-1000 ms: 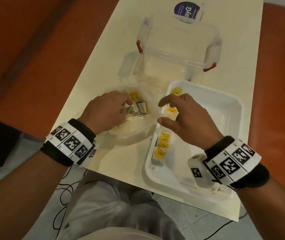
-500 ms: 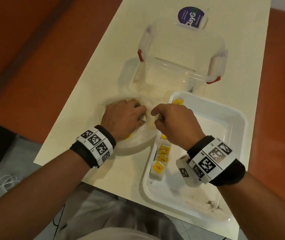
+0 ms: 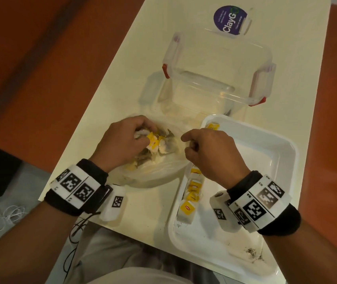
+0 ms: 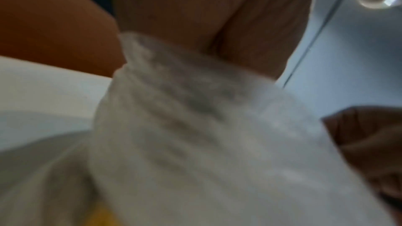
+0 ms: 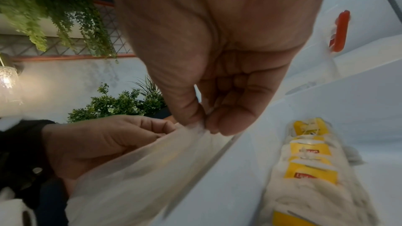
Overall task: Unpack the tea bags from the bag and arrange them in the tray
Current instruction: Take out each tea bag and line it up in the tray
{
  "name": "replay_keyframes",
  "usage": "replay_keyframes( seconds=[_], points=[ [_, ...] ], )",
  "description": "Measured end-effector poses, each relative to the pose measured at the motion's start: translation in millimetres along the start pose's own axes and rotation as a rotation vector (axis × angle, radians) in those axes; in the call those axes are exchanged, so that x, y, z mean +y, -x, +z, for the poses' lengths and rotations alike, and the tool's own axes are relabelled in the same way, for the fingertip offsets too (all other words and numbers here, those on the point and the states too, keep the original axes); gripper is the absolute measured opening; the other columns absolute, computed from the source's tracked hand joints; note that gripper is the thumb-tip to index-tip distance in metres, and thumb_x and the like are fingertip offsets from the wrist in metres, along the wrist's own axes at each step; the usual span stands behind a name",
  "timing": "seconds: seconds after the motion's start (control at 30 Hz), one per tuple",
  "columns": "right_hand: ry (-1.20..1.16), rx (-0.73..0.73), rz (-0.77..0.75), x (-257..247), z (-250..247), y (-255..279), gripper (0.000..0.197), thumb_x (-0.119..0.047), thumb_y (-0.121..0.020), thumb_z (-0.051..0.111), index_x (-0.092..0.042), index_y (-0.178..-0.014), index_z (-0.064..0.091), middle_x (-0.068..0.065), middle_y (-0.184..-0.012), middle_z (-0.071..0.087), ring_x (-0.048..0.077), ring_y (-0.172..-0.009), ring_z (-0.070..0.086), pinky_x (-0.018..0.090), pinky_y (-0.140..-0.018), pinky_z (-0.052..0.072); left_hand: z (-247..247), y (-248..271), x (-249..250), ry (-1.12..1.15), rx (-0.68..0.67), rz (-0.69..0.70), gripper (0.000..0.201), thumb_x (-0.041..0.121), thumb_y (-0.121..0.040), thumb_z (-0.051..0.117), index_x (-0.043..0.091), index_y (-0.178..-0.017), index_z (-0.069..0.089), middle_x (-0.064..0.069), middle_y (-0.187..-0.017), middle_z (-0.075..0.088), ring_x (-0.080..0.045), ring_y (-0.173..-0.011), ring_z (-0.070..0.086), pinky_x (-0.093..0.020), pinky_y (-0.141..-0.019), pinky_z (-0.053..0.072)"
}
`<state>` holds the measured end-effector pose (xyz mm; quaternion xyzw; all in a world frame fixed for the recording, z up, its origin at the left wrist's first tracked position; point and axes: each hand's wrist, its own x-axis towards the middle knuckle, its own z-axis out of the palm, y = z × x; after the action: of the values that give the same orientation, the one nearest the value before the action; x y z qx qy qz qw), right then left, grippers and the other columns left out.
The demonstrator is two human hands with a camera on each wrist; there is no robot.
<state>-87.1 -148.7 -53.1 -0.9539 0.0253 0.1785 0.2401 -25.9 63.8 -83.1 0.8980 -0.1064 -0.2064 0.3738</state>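
The tea bags [image 3: 157,143] still to unpack lie in a loose heap inside the clear bag [image 3: 159,171], which sits on the bench [image 3: 122,68] just beside the tray's left rim. The left hand [image 3: 122,140] is inside the bag's mouth with its fingers curled on a yellow-tagged tea bag. The right hand [image 3: 208,152] pinches the bag's edge between thumb and forefinger and holds the mouth open.

To do this step well, I think the right hand should keep the film tight and low, so the left can lift one tea bag free. The strings seem tangled, though the view there is blurred, so a slow pull is safer than a quick one.

The tray [image 3: 276,152] holds a row [image 3: 192,193] of tea bags along its left wall, and one more [image 3: 212,126] at the far left corner. Some dark crumbs lie near its near right corner. The clear box [image 3: 218,78] beyond the tray looks empty.
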Motion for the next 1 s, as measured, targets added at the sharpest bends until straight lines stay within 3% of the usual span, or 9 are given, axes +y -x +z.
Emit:
replay_keyframes(
  seconds=[0.17, 0.27, 0.37, 0.57, 0.63, 0.73, 0.87, 0.93, 1.0],
  points=[
    [-0.035, 0.03, 0.013, 1, 7, 4, 0.033, -0.023, -0.092, 0.058, -0.025, -0.124, 0.067, -0.003, -0.1, 0.07, 0.021, -0.096, 0.064, 0.032, -0.077, 0.048, 3, 6, 0, 0.482, -0.058, -0.211, 0.033, -0.01, -0.087, 0.054, 0.019, -0.087, 0.07, -0.008, -0.111, 0.068, -0.034, -0.093, 0.07, -0.034, -0.065, 0.058],
    [-0.042, 0.035, 0.019, 0, 10, 8, 0.033, -0.022, -0.093, 0.057, -0.025, -0.124, 0.067, -0.002, -0.101, 0.071, 0.022, -0.096, 0.065, 0.033, -0.078, 0.049, 8, 10, -3, 0.334, -0.068, -0.205, 0.023, 0.004, -0.08, 0.064, 0.027, -0.082, 0.065, -0.007, -0.1, 0.067, -0.035, -0.083, 0.068, -0.037, -0.058, 0.054],
    [-0.041, 0.033, 0.028, 0, 12, 11, 0.033, -0.023, -0.093, 0.056, -0.024, -0.124, 0.066, -0.003, -0.101, 0.071, 0.023, -0.097, 0.065, 0.034, -0.08, 0.05, 13, 13, -3, 0.131, -0.11, -0.21, 0.023, 0.014, -0.083, 0.067, 0.033, -0.096, 0.062, 0.008, -0.096, 0.063, -0.019, -0.075, 0.063, -0.029, -0.06, 0.047],
    [-0.039, 0.04, 0.042, 1, 13, 17, 0.033, -0.023, -0.093, 0.056, -0.025, -0.125, 0.066, -0.004, -0.104, 0.072, 0.023, -0.1, 0.064, 0.036, -0.084, 0.051, 30, 9, 2, -0.069, -0.032, -0.111, 0.055, 0.044, -0.076, 0.08, 0.029, -0.122, 0.055, 0.012, -0.119, 0.059, -0.012, -0.104, 0.057, -0.03, -0.082, 0.045],
    [-0.035, 0.037, 0.044, 1, 14, 18, 0.033, -0.024, -0.094, 0.056, -0.025, -0.125, 0.066, -0.003, -0.105, 0.072, 0.024, -0.101, 0.065, 0.037, -0.085, 0.052, 37, 7, 2, -0.21, -0.003, -0.052, 0.053, 0.046, -0.075, 0.081, 0.032, -0.121, 0.057, 0.009, -0.12, 0.061, -0.016, -0.11, 0.055, -0.033, -0.083, 0.045],
    [-0.041, 0.039, 0.05, 2, 14, 19, 0.033, -0.023, -0.093, 0.056, -0.025, -0.125, 0.066, -0.002, -0.106, 0.072, 0.024, -0.101, 0.065, 0.035, -0.084, 0.051, 38, 10, 1, -0.268, 0.06, 0.016, 0.025, 0.036, -0.079, 0.078, 0.029, -0.099, 0.064, 0.005, -0.106, 0.066, -0.021, -0.101, 0.059, -0.03, -0.073, 0.039],
    [-0.036, 0.054, 0.042, 2, 13, 19, 0.033, -0.023, -0.093, 0.057, -0.024, -0.125, 0.066, 0.0, -0.104, 0.073, 0.024, -0.099, 0.066, 0.036, -0.084, 0.052, 24, 16, 2, 0.09, 0.052, -0.081, 0.008, 0.031, -0.088, 0.071, 0.026, -0.083, 0.066, 0.004, -0.077, 0.072, -0.009, -0.065, 0.068, -0.023, -0.065, 0.051],
    [-0.04, 0.061, 0.043, 1, 13, 19, 0.033, -0.023, -0.093, 0.057, -0.024, -0.125, 0.066, 0.0, -0.104, 0.073, 0.023, -0.098, 0.065, 0.036, -0.083, 0.052, 16, 20, 5, 0.366, 0.042, -0.163, 0.007, 0.027, -0.09, 0.071, 0.025, -0.083, 0.069, -0.002, -0.077, 0.073, -0.02, -0.064, 0.071, -0.032, -0.062, 0.057],
    [-0.038, 0.062, 0.042, 1, 14, 19, 0.033, -0.023, -0.094, 0.057, -0.024, -0.125, 0.066, 0.0, -0.105, 0.072, 0.023, -0.099, 0.065, 0.034, -0.082, 0.051, 10, 22, 8, 0.544, 0.019, -0.237, 0.005, 0.024, -0.093, 0.068, 0.021, -0.089, 0.07, -0.003, -0.081, 0.071, -0.02, -0.067, 0.071, -0.03, -0.054, 0.055]
  ],
)
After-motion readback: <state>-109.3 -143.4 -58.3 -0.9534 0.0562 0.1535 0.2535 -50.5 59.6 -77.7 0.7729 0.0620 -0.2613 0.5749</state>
